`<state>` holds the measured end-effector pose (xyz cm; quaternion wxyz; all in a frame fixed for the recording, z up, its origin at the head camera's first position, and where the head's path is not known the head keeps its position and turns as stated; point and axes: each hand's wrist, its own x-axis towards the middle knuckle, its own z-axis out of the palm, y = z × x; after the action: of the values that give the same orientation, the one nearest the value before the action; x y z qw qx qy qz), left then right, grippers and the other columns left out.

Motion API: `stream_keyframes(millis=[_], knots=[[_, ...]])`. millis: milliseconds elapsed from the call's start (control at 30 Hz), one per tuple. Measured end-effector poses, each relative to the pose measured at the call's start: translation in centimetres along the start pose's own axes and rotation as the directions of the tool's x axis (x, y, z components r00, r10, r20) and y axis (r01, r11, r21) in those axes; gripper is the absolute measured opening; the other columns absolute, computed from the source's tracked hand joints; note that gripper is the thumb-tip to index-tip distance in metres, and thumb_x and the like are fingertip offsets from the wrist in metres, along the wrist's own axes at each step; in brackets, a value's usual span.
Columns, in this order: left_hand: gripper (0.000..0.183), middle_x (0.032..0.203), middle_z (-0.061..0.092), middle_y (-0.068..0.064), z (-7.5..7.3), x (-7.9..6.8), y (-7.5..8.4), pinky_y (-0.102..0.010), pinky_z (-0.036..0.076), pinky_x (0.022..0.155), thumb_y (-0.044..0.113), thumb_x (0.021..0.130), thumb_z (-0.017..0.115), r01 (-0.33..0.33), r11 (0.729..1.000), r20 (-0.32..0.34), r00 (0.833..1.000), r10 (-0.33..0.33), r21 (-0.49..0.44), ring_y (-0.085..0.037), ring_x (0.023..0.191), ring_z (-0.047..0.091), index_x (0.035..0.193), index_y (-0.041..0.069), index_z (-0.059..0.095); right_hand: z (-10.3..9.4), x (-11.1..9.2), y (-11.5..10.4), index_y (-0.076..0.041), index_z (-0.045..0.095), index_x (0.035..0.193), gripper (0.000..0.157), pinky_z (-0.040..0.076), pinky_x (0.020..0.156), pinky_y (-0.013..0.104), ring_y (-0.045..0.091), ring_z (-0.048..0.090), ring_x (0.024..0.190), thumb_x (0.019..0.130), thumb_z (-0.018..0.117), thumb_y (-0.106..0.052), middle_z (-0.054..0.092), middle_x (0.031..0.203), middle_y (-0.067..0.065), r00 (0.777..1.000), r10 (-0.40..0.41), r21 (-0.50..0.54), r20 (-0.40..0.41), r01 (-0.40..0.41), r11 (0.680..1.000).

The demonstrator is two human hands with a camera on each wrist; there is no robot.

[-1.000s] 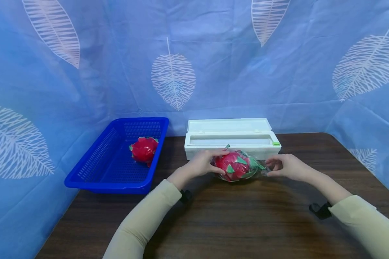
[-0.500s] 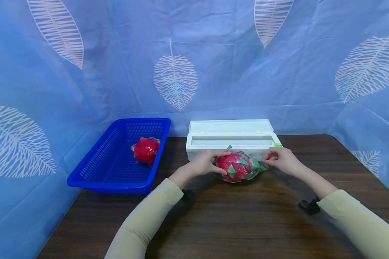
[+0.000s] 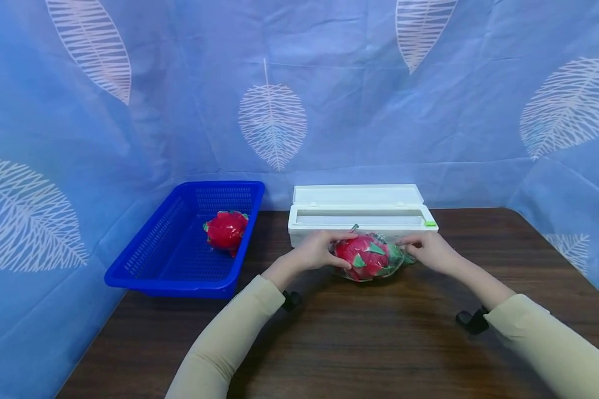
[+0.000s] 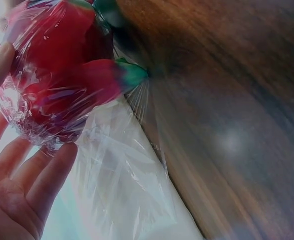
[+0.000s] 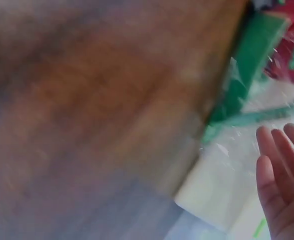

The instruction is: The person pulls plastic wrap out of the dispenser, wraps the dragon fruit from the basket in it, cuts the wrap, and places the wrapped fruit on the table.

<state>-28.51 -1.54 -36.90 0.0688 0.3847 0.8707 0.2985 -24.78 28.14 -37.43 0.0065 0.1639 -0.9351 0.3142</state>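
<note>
A red dragon fruit with green scales (image 3: 363, 257), wrapped in clear plastic film (image 4: 121, 165), lies on its side on the table. My left hand (image 3: 311, 252) holds its left end, thumb at the near side and fingers over the far side. Close up in the left wrist view, several fingertips press the crinkled film. At the green-tipped right end is my right hand (image 3: 431, 252), its fingers reaching to the loose film there. The right wrist view shows those fingers (image 5: 266, 172) extended and slightly bent beside the film and green tips (image 5: 249, 65).
Just behind the fruit stands a white film-dispenser box (image 3: 299, 237) with its lid raised and a green piece (image 3: 431, 224) at the right end. A blue plastic basket (image 3: 169, 286) on the left holds another red dragon fruit (image 3: 226, 230). All stand on a dark wooden table (image 3: 379, 343).
My right hand has moved left from the film's loose end to the fruit's green tips, its fingers now more extended. The left hand keeps its hold; the fruit has stayed in place.
</note>
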Motion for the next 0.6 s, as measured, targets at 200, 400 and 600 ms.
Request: stream_keyframes(millis=[200,400,600], knots=[[0.072,0.133,0.057,-0.005,0.0,0.0,0.2,-0.021,0.049,0.085,0.029,0.077,0.083,0.017,1.000,0.000,1.000,-0.017,-0.017,-0.018,0.114,0.056,0.142,0.024,0.052,-1.8,-0.2,-0.3,0.008,0.064,0.118,0.031,0.046,0.053,0.029,0.017,0.061,0.063,0.103,0.051,-0.016,0.071,0.092,0.016,0.998,-0.004,0.087,-0.059,0.009,0.996],[0.073,0.133,0.057,-0.005,-0.2,-0.2,0.4,-0.022,0.049,0.087,0.030,0.078,0.083,0.042,0.999,0.008,0.999,-0.042,-0.014,-0.019,0.115,0.056,0.143,0.025,0.051,-1.3,0.2,-0.1,0.003,0.068,0.110,0.025,0.053,0.065,0.027,0.020,0.069,0.083,0.095,0.066,-0.016,0.070,0.094,0.013,0.995,-0.030,0.120,-0.099,0.042,0.992],[0.073,0.133,0.058,-0.004,-0.1,-0.1,0.4,-0.022,0.048,0.088,0.032,0.077,0.083,0.048,0.999,0.006,0.999,-0.048,0.002,-0.017,0.115,0.056,0.143,0.026,0.051,0.3,0.8,-0.4,-0.001,0.067,0.092,0.008,0.048,0.056,0.026,0.025,0.068,0.075,0.090,0.071,-0.008,0.069,0.081,0.008,0.978,0.007,0.045,-0.209,0.002,0.999]])
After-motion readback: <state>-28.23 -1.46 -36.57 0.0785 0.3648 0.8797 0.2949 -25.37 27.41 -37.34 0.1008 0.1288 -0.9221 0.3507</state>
